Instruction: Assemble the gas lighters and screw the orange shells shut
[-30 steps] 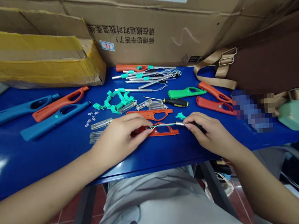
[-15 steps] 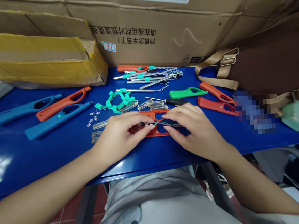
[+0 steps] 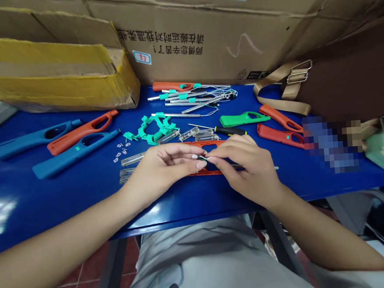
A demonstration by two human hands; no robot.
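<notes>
Between the thumb and fingers of my left hand (image 3: 163,165) is a small wired part (image 3: 195,156) with a white end; the rest of it is hidden. My right hand (image 3: 248,166) is closed in a pinch on a thin pale wire (image 3: 207,158) coming from that part. Beneath both hands lie orange lighter shell halves (image 3: 210,172), mostly covered by my fingers. A metal rod tip (image 3: 276,168) sticks out past my right hand. Clear lighter fuel tanks (image 3: 132,159) rest by my left hand, and a black-and-yellow screwdriver (image 3: 232,131) lies beyond my right.
Blue and orange lighter shells (image 3: 76,154) lie at left, green and red ones (image 3: 280,135) at right. Green plastic pieces (image 3: 158,129), small white pieces (image 3: 117,158) and metal tubes with wires (image 3: 189,102) lie further back. Cardboard boxes (image 3: 171,31) wall the blue table's (image 3: 93,199) far side.
My right hand has moved slightly and its thumb and forefinger have closed on the wire. My left hand has turned, showing the part's white end. The view has shifted a little.
</notes>
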